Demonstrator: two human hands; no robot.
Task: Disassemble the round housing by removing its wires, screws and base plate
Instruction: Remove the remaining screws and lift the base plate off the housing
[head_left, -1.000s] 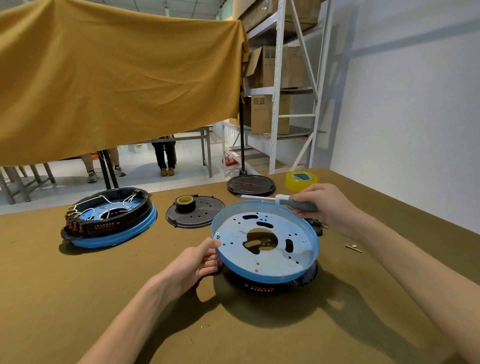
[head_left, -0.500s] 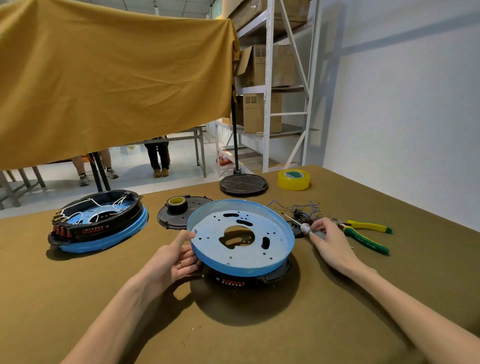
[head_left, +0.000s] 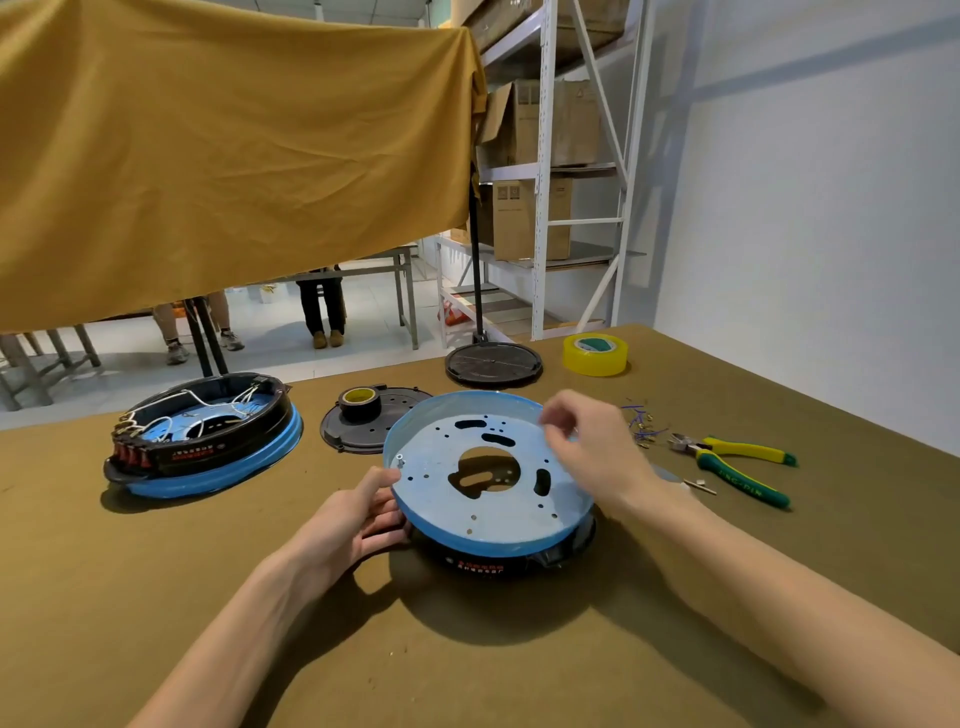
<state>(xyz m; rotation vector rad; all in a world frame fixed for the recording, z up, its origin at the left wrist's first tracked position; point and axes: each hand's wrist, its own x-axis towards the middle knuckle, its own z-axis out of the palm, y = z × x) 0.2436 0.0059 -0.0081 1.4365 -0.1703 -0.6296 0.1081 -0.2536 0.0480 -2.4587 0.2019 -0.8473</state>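
The round black housing (head_left: 483, 564) lies upside down on the table, its blue base plate (head_left: 498, 514) facing up and tilted toward me. My left hand (head_left: 353, 514) grips the plate's left rim, thumb on top beside a small loose screw (head_left: 400, 458). My right hand (head_left: 597, 452) hovers over the plate's far right rim. It is motion-blurred, with fingers loosely curled and nothing visible in them. Cut blue wire bits (head_left: 641, 423) lie to the right of the plate.
A second housing (head_left: 208, 436) with white wires sits at the left. A black cover (head_left: 337, 436) carrying a tape roll (head_left: 358, 402) lies behind the plate. Yellow-green pliers (head_left: 737, 462), yellow tape (head_left: 595, 354) and a stand base (head_left: 493, 364) lie to the right and back.
My right hand set the screwdriver down at the right and has come back empty over the plate's far rim. My left hand keeps its grip on the plate.
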